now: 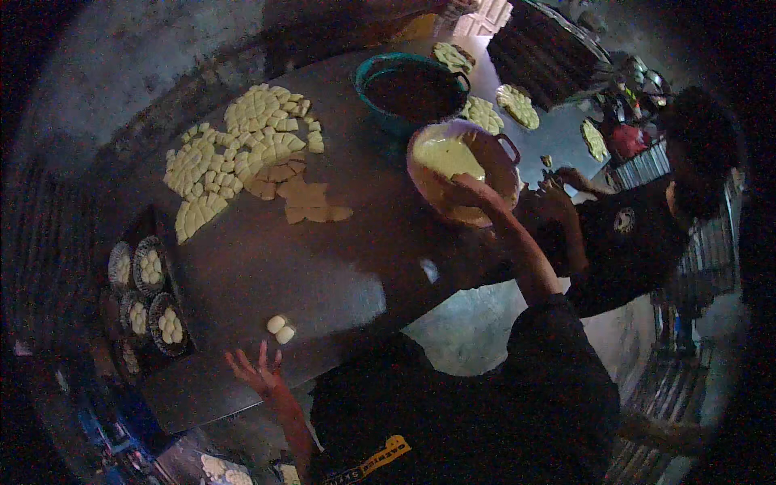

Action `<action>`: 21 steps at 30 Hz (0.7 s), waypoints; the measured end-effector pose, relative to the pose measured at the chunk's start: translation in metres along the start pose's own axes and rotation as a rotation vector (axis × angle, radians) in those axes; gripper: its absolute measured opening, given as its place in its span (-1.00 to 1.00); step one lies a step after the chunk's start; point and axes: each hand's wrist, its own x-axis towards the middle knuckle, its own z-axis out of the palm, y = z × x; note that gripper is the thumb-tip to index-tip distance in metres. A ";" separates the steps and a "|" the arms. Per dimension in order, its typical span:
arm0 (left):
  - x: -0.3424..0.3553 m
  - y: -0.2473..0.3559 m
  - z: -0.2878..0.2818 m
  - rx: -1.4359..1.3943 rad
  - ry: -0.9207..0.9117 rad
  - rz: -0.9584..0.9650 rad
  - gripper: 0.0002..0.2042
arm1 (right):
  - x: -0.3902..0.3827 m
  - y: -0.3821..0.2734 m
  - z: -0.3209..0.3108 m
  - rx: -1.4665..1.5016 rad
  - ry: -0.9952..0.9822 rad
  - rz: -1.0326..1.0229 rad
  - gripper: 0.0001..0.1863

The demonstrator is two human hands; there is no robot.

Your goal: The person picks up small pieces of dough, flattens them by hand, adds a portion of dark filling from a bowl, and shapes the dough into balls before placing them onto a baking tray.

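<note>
My left hand point(257, 373) hovers by the table's near edge with its fingers spread and nothing in them. Just beyond its fingertips lie a few small pale dough balls point(280, 328), touching one another. My right hand point(471, 192) reaches into a pinkish basin point(419, 166) with a handle on its far rim. A soft, pale yellow mass point(453, 155) fills part of that basin. The fingers of this hand are at the edge of the yellow mass, too dark and small to show whether they grip anything.
Cut pale dough pieces point(263, 121) and some brown pieces point(315, 202) cover the far left of the table point(323, 283). Dark fluted pans point(170, 325) with dough balls stand in a tray at left. A green basin point(380, 69) stands beyond. At right, a co-worker point(622, 242) works near flat dough rounds point(517, 107).
</note>
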 end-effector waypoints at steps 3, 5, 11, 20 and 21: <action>0.013 0.010 -0.005 -0.077 -0.147 0.060 -0.20 | 0.005 0.029 -0.019 -1.263 -0.327 -0.519 -0.49; 0.020 0.018 -0.006 -0.114 -0.260 0.087 -0.21 | -0.006 0.024 -0.015 -2.320 -0.564 -0.813 -0.47; 0.019 0.044 -0.007 -0.171 -0.409 0.032 -0.26 | -0.016 0.099 -0.020 -3.284 0.015 -1.296 -0.55; -0.002 0.027 -0.014 -0.077 -0.697 0.025 -0.21 | -0.042 0.169 -0.074 -3.209 0.524 -1.792 -0.55; -0.002 0.026 -0.016 -0.077 -0.704 -0.003 -0.27 | -0.039 0.163 -0.082 -3.163 0.394 -1.872 -0.49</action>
